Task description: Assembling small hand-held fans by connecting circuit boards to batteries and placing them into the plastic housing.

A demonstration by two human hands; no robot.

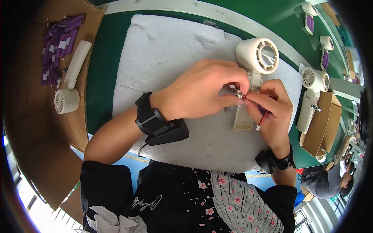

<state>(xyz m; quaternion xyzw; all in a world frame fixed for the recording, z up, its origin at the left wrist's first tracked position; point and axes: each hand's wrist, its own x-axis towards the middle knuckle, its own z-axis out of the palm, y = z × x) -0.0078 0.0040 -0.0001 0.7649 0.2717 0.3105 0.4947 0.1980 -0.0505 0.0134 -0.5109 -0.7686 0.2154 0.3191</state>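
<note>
An off-white handheld fan (248,54) lies on the white foam pad, its round head away from me and its opened handle shell (243,119) toward me. Over the handle my left hand (210,87) is closed, thumb and finger pinching a small circuit board (237,93) with a white connector. My right hand (272,108) meets it, thumb and forefinger pressed together at the board's edge. A red and black wire (263,119) ending in a white plug (258,127) hangs below the right fingers. Something purple shows partly behind those fingers; the rest of it is hidden.
The foam pad (155,50) rests on a green table (99,77). At left a cardboard box (74,132) holds purple battery packs (58,46) and another fan (67,100). Right of the pad are a fan (309,105), a small carton (326,128) and more fans; a co-worker (326,182) sits beyond.
</note>
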